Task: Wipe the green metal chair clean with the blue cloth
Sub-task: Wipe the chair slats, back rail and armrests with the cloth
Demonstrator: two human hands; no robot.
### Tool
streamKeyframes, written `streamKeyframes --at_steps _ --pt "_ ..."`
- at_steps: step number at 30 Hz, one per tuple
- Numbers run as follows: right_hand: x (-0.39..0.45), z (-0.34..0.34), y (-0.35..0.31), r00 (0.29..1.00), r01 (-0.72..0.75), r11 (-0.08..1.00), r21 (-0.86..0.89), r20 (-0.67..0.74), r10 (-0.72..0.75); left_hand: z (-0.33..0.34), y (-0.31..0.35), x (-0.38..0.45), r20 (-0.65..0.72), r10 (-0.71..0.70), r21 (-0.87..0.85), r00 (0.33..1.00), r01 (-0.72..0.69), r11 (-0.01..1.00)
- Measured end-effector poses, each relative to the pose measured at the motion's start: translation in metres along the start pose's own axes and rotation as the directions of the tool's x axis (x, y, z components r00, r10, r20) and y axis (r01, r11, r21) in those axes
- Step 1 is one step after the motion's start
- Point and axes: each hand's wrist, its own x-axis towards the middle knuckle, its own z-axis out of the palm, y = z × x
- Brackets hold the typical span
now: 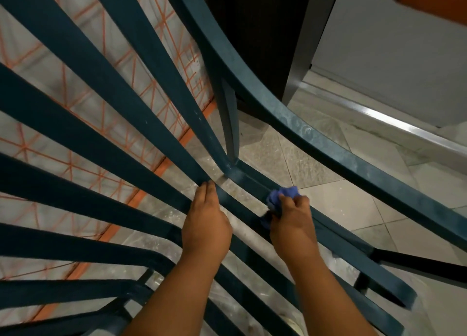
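While the head camera looks down through the chair, the white sheet with an orange grid pattern [83, 88] lies at far left beneath the slats. The green metal chair [106, 83] fills most of the view, its flat slats fanning from the left edge toward a junction near centre, where a vertical strut meets a lower rail. The left hand [206, 222] rests on a slat just left of that junction, fingers straight and together, laid flat along the metal, holding nothing. Just right of it, the right hand [290, 219] grips the bunched blue cloth [280, 196], fingers curled round it, and presses it against the lower rail. A curved armrest with pale dusty marks sweeps past on the right. Pale floor tiles [336, 204] show beneath. A grey cabinet panel [394, 45] stands at upper right.
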Motion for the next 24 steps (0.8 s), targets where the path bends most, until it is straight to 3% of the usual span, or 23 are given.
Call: streamKeyframes --at_steps 2,5,7,11,14,16,19,22,24 --pt "-0.014 -0.009 0.016 0.997 -0.001 0.998 -0.055 -0.083 -0.004 -0.003 0.001 -0.001 -0.001 0.0 -0.025 1.0 0.0 1.0" --pt "-0.018 -0.005 0.016 0.988 -0.02 1.0 0.008 -0.155 0.021 -0.01 0.003 -0.003 -0.067 -0.01 -0.123 0.998 0.002 0.992" --pt "-0.003 0.005 -0.006 0.993 -0.031 0.999 0.035 -0.117 0.035 -0.017 0.006 -0.005 -0.121 -0.021 -0.18 0.992 -0.001 0.984" --pt "0.03 0.032 -0.069 0.993 0.115 0.981 0.157 -0.009 -0.114 -0.032 0.011 -0.004 -0.187 -0.109 -0.291 0.976 0.051 0.955" --pt "0.043 0.036 -0.103 0.996 0.082 0.966 0.243 0.011 -0.088 -0.038 0.008 0.0 -0.223 -0.18 -0.478 0.958 0.053 0.877" --pt "0.042 0.032 -0.113 0.994 0.11 0.945 0.309 -0.056 -0.097 -0.043 0.007 0.0 -0.219 -0.172 -0.629 0.96 -0.005 0.778" --pt "0.024 0.02 -0.13 0.952 0.306 0.823 0.479 -0.171 -0.255 -0.05 0.006 0.008 -0.183 -0.164 -0.747 0.969 -0.029 0.665" --pt "0.011 -0.003 -0.162 0.86 0.509 0.712 0.484 -0.318 -0.398 -0.05 -0.002 0.012 -0.164 -0.144 -0.728 0.976 -0.022 0.685" --pt "0.01 -0.024 -0.187 0.763 0.646 0.617 0.449 -0.407 -0.503 -0.053 -0.004 0.014 -0.194 -0.115 -0.708 0.974 -0.058 0.704"
